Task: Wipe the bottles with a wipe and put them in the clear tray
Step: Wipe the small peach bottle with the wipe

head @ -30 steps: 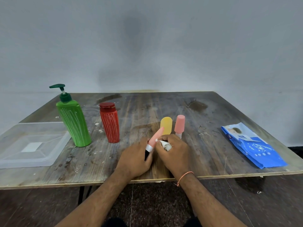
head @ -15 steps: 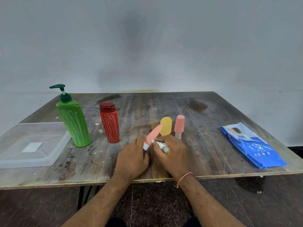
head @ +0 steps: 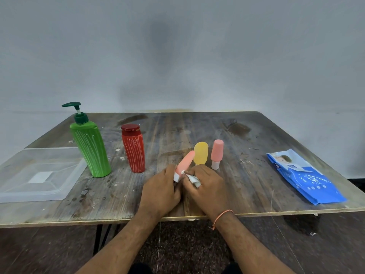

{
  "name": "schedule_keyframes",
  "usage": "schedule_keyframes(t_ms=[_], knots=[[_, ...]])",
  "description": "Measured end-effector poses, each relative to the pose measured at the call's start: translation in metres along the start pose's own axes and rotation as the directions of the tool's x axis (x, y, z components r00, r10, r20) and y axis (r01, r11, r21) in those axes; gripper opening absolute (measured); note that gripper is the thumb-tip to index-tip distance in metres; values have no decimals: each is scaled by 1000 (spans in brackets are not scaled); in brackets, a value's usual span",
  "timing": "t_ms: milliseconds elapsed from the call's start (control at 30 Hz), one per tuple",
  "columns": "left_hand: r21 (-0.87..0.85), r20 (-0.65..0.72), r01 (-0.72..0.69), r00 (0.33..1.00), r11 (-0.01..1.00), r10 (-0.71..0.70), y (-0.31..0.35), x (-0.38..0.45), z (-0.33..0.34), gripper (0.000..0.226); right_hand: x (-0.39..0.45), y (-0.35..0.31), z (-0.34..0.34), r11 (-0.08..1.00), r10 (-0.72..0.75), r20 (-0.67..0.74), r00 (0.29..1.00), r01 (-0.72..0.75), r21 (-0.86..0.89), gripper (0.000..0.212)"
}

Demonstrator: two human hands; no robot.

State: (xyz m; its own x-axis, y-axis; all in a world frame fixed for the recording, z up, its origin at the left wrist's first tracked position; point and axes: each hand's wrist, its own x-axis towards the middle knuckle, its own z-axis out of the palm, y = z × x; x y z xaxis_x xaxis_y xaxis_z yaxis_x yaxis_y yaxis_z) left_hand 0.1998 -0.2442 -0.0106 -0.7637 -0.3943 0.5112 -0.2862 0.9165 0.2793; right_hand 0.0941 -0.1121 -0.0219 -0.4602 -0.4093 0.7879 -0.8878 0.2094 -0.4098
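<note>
1. Nearest the table's (head: 246, 194) front edge, the left hand (head: 161, 191) grips a small pink bottle (head: 184, 163) by its white cap end, so the body tilts up and away to the right.
2. The right hand (head: 207, 186) pinches a crumpled white wipe (head: 192, 179) against the bottle's cap end — how much of the wipe touches it seems hard to judge, as the fingers cover it.
3. Just behind the hands stand a yellow bottle (head: 200, 153) and a second pink bottle (head: 216, 153), cap down.
4. Further left stand a red bottle (head: 133, 149) and a green pump bottle (head: 89, 145) — both upright.
5. The clear tray (head: 37, 175) lies at the left edge; a blue wipe packet (head: 304, 177) lies well apart on the right.
</note>
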Motion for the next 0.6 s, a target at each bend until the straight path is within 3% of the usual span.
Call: schedule_keyframes(t_ms=[167,367,600], knots=[[-20,16,-8,1000,1000,8,-3,0,1,37,1,-2,-2,1000,1,61,998,-2,12,9],[-51,25,-41,999,998,42,-9,3,8,27,3,-4,-8,986,155,-9,988,-155,67,11],[-171,148,-27,988,985,52,-15,6,11,25,5,-5,-10,954,282,-29,959,-277,117,8]])
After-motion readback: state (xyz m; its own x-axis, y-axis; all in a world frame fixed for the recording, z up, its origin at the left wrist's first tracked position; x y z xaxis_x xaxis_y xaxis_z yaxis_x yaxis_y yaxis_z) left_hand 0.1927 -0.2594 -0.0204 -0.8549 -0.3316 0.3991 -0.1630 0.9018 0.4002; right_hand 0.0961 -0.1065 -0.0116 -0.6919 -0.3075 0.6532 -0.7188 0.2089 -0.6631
